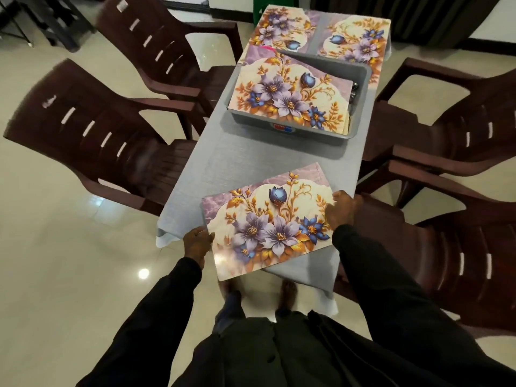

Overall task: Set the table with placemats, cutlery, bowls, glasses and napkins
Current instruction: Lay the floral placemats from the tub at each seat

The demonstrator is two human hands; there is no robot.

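While the head view looks down, the near placemat (268, 222) sits askew over the near end of the worktop (251, 152), one corner past the edge. The left hand (196, 241) pinches its left edge and the right hand (342, 209) grips its right edge. I judge the placemat step is under way: two far placemats (282, 29) lie side by side at the far end, and a spare placemat (290, 93) rests in a grey tub (360, 113) mid-worktop. The next move calls for squaring the mat and sliding it fully onto the cloth before release. Grey cloth covers the worktop. Dark brown plastic chairs (92, 127) flank it on a glossy pale tiled floor (69, 247).
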